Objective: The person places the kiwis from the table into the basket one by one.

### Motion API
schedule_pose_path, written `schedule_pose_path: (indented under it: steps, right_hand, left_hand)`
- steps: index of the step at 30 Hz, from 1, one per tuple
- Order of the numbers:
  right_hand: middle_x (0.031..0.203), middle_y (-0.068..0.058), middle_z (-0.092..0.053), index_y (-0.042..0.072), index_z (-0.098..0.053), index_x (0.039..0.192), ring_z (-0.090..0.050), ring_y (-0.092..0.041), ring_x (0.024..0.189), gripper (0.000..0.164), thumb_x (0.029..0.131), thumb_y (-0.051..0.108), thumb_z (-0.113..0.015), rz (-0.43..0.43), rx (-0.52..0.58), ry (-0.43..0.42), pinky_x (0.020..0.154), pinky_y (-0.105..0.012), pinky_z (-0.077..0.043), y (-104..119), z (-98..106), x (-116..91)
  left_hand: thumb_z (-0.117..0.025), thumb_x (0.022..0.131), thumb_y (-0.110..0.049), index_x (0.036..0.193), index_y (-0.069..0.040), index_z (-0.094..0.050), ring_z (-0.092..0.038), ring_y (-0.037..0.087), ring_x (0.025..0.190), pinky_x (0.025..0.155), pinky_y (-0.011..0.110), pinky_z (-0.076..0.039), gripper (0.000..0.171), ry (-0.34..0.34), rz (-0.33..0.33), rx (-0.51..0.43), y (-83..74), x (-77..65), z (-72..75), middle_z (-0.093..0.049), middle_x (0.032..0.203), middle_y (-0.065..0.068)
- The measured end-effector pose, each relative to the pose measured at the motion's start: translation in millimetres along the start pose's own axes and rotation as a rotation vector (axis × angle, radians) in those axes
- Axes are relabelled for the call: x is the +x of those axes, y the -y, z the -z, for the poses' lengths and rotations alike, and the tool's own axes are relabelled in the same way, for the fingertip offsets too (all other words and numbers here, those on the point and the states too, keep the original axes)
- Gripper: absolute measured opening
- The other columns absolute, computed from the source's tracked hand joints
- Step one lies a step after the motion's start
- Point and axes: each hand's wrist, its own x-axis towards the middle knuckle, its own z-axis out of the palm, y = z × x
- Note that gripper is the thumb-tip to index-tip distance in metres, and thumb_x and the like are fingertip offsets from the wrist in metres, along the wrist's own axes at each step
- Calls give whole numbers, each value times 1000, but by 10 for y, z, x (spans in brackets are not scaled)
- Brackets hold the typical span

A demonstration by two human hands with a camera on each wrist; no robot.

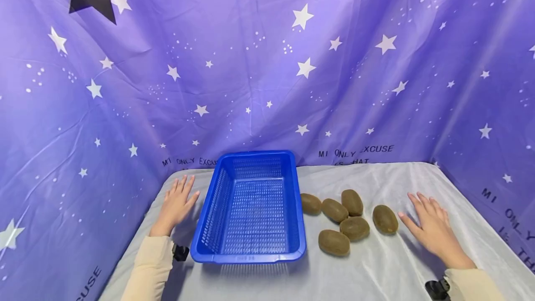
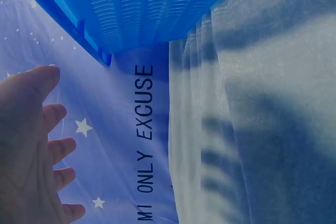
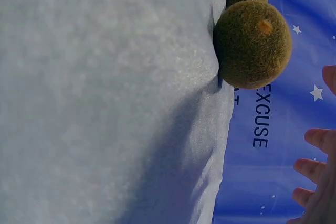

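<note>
A blue plastic basket (image 1: 250, 258) with slotted walls stands on the cloth with nothing in it. To its right lie several brown fuzzy kiwifruit (image 1: 334, 243), loosely grouped, one close against the basket's side. Left of the basket, my left hand (image 1: 175, 206) has its fingers spread and holds nothing; the left wrist view shows it apart from the basket wall (image 2: 157, 14). On the other side, my right hand (image 1: 432, 226) is also spread and holds nothing. Nearest to it is the rightmost kiwifruit (image 1: 385, 219), seen end-on in the right wrist view (image 3: 252, 45), with a gap between.
A pale grey cloth (image 1: 376, 273) covers the table. Purple curtains (image 1: 259, 68) with stars and printed words hang behind it and along both sides. Dark wrist devices sit at both cream sleeves (image 1: 148, 264).
</note>
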Motion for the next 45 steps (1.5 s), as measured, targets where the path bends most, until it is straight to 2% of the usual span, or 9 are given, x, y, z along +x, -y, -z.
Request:
schedule_pose_path:
  steps: [9,16,24,31,36,39,42,43,45]
  right_hand:
    - [140,-36,-27,-3,-29,144,-8,-56,133,63,94,29,-52,33,23,-16,103,-68,2,0,-47,-6]
    - [143,-36,-25,-3,-28,144,-10,-56,133,63,94,26,-52,61,78,-14,105,-65,4,4,-51,5]
    - [139,-40,-26,-9,-32,141,-13,-57,130,61,92,18,-56,119,209,-13,110,-56,6,84,-53,68]
    - [142,-37,-24,-2,-27,146,-15,-60,128,70,89,19,-61,109,287,86,101,-71,0,128,-90,61]
    - [141,-38,-26,-5,-31,143,-18,-60,126,73,84,18,-67,111,348,151,94,-76,-7,138,-121,61]
    - [141,-36,-27,-6,-31,142,-16,-31,138,74,83,17,-69,103,380,185,93,-75,-14,139,-139,39]
    - [144,-32,-27,-3,-28,144,-12,7,130,76,84,18,-69,77,415,232,93,-73,-17,143,-150,31]
    - [144,-31,-27,-2,-27,145,-12,15,124,77,84,19,-68,65,427,250,94,-72,-17,141,-153,20]
    - [145,-31,-25,-1,-24,146,-11,17,122,78,84,19,-68,44,450,283,94,-72,-17,140,-153,5]
  left_hand:
    - [-41,99,-34,149,-5,-25,-9,47,138,105,66,-9,60,-28,-11,-31,9,-17,-49,-20,152,24]
    - [-42,99,-30,148,-4,-27,-14,48,137,104,66,-13,58,-63,-53,-86,-1,-5,-64,-24,150,24]
    - [-43,100,-28,147,-2,-28,-17,45,137,107,62,-14,56,-106,-113,-213,-28,-17,-104,-26,151,21]
    - [-45,99,-27,148,-3,-27,-20,45,136,107,61,-16,57,-112,-145,-360,-66,-12,-145,-25,151,23]
    - [-44,100,-24,150,-6,-22,-15,42,139,108,60,-14,58,-39,-140,-555,-82,9,-189,-19,153,21]
    - [-46,99,-23,151,-6,-18,-12,41,140,109,59,-14,61,28,-130,-679,-107,23,-222,-15,155,20]
    - [-50,97,-23,152,-8,-14,-10,40,141,109,59,-13,67,79,-107,-775,-143,28,-244,-12,156,18]
    - [-52,96,-24,152,-10,-13,-10,39,141,109,59,-13,69,94,-87,-805,-159,24,-255,-12,156,17]
    - [-55,95,-23,153,-13,-13,-11,40,141,109,59,-14,72,120,-55,-854,-180,20,-278,-11,157,15]
